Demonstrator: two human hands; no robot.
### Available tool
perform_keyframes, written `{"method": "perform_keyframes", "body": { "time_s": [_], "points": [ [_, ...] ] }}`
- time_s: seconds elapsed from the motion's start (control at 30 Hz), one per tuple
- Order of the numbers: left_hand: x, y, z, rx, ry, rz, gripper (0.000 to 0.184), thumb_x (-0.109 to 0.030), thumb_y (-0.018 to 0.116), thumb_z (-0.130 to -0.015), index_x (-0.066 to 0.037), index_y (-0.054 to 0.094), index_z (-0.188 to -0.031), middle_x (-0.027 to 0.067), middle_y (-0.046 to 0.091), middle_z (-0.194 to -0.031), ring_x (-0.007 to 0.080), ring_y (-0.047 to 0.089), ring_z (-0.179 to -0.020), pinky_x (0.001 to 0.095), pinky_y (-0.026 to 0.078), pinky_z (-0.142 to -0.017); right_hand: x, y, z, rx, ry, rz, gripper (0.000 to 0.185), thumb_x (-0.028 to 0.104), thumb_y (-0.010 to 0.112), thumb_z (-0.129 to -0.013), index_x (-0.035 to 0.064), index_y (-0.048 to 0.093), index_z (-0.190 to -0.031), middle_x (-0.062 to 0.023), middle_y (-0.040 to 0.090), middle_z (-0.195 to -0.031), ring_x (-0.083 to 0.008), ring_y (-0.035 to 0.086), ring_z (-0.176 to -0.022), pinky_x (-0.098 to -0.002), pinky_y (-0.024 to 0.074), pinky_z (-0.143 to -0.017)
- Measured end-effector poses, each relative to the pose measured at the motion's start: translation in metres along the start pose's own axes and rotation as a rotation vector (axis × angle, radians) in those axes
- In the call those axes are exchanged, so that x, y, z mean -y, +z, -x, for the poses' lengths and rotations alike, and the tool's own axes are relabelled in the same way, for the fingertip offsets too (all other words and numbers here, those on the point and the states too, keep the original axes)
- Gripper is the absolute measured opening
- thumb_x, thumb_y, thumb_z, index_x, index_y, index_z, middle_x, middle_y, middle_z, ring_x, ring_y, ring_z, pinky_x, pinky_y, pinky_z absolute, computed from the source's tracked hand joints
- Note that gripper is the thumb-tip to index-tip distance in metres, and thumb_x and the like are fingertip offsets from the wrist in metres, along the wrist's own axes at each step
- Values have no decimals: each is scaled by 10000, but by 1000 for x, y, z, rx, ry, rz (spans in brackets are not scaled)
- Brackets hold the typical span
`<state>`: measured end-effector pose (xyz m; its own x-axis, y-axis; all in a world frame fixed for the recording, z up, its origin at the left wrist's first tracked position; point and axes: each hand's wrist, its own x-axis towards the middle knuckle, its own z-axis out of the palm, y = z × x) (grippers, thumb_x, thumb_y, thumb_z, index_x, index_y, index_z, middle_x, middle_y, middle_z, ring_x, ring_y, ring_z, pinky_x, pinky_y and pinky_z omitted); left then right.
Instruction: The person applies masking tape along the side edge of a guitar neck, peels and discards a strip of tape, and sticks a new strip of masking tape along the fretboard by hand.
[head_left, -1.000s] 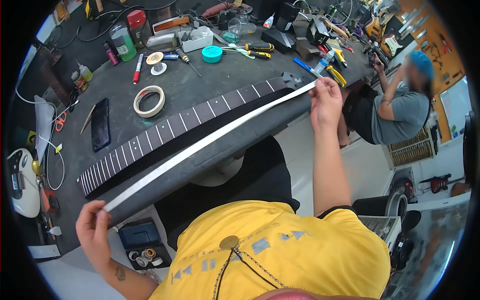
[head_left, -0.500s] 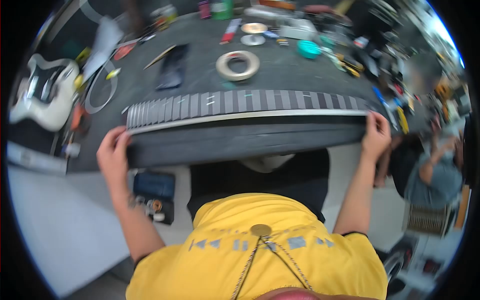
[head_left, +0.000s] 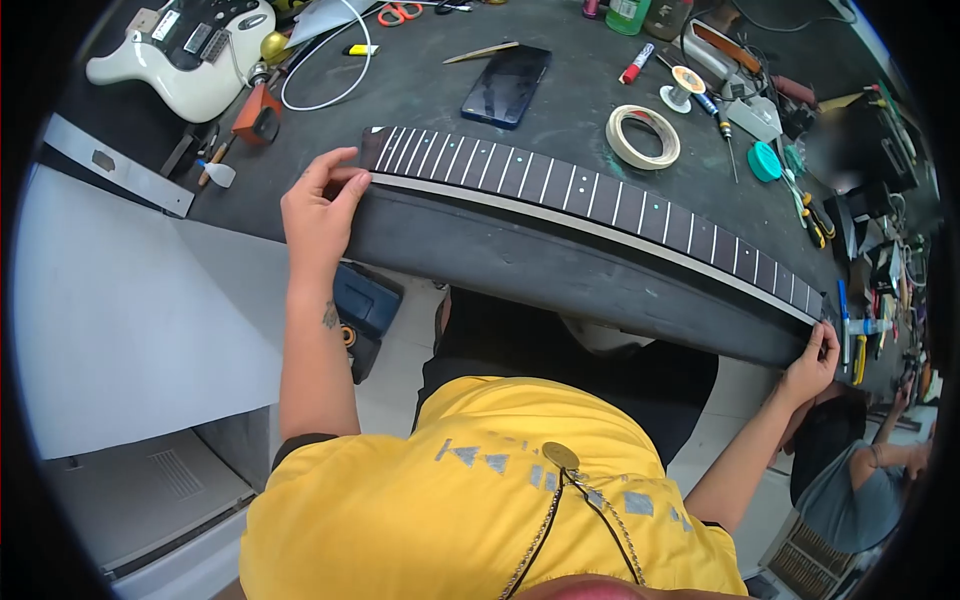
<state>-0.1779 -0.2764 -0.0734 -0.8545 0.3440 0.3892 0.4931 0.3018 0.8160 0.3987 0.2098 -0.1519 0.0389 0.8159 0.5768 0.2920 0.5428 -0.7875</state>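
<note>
A dark guitar fretboard [head_left: 570, 194] with metal frets, dot inlays and a pale front edge lies lengthwise along the near side of the workbench. Its left end, where the frets crowd together, is pinched between the thumb and fingers of my left hand [head_left: 318, 212]. At the opposite end, the fingertips of my right hand [head_left: 812, 366] grip the corner. Beyond the board are a dark smartphone [head_left: 506, 86] and a roll of masking tape [head_left: 643, 138]. The fretboard's underside is hidden.
A white guitar body [head_left: 200, 75] sits at the back left, near an orange-handled tool [head_left: 258, 115]. Solder [head_left: 683, 88], a teal cup [head_left: 764, 161] and pliers [head_left: 817, 220] stand right of the tape. Another person [head_left: 850, 490] is at the far right.
The view has turned, so the bench and fretboard now slant down to the right. Both hands still hold the board's ends. The blur has cleared, and the frets show sharply.
</note>
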Motion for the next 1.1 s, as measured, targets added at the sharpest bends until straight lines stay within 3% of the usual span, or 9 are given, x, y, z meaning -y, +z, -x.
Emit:
{"method": "perform_keyframes", "body": {
  "time_s": [0.2, 0.4, 1.1],
  "points": [
    [4, 8, 5, -71, 122, -136, 370, -35, 891, -944, 20, 796, -1297, 102, 858, -1019, 112, 764, -958, 288, 585, -899, 6, 3, 3, 1, -1, 3, 205, 157, 799, -1085, -20, 760, -1180, -102, 783, -1257, -183, 696, -1182, -318, 522, -1101],
    [8, 9, 5, -92, -1, -39, 346, -13, 905, -929, 43, 791, -1250, 106, 856, -1034, 117, 769, -968, 280, 587, -909, 4, 3, 3, 11, -13, 11, 216, 159, 795, -1090, -20, 748, -1199, -92, 773, -1256, -178, 689, -1172, -317, 521, -1094],
    [1, 12, 3, -106, -40, -63, 335, -55, 906, -942, 39, 799, -1245, 108, 868, -1026, 116, 772, -972, 283, 584, -922, 11, 2, 2, 23, -74, 130, 210, 175, 781, -1100, -27, 734, -1133, -112, 767, -1244, -205, 677, -1184, -347, 512, -1114]
  ]
}}
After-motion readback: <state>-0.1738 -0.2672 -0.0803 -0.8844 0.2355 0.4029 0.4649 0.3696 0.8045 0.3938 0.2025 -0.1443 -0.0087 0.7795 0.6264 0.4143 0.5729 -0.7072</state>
